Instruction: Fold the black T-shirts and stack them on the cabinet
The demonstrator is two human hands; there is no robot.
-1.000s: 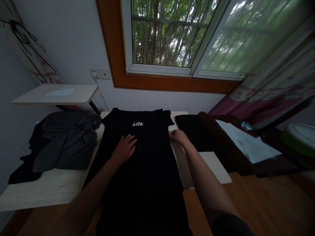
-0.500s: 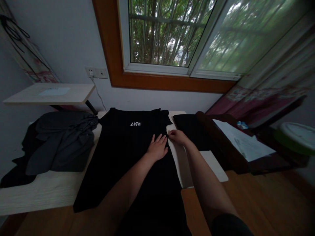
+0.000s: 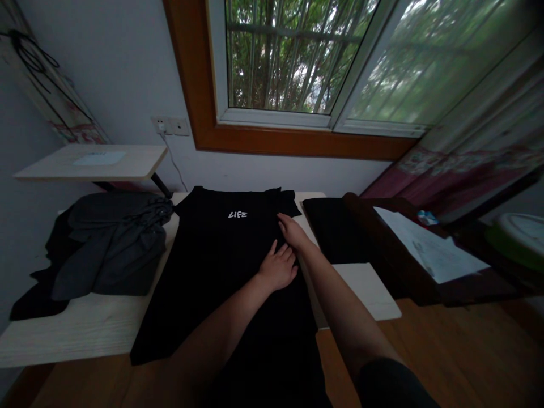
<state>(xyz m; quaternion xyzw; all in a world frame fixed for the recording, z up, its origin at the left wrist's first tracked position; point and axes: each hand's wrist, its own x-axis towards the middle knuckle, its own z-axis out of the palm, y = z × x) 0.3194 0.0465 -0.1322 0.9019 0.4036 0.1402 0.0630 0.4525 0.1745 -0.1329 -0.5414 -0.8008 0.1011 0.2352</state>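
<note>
A black T-shirt (image 3: 212, 266) with a small white print (image 3: 237, 215) lies spread over a pale table. My left hand (image 3: 279, 267) rests palm down on its right side, open, with the fingers apart. Just beyond it, my right hand (image 3: 292, 231) reaches over the shirt's right edge, below the short sleeve (image 3: 291, 203). Its fingertips touch the fabric and look stretched out rather than closed, though their undersides are hidden. The lower part of the shirt merges with dark cloth near my body.
Dark grey garments (image 3: 114, 243) are heaped on the left of the table (image 3: 76, 334), beside a small raised shelf (image 3: 140, 156). A folded black cloth (image 3: 335, 226) lies to the right, next to a dark brown surface bearing a paper sheet (image 3: 429, 243). A window is ahead.
My right hand has moved left from the shirt's edge onto the fabric, its fingers less pinched. My left hand has slid slightly right and nearer to me. The view has shifted slightly.
</note>
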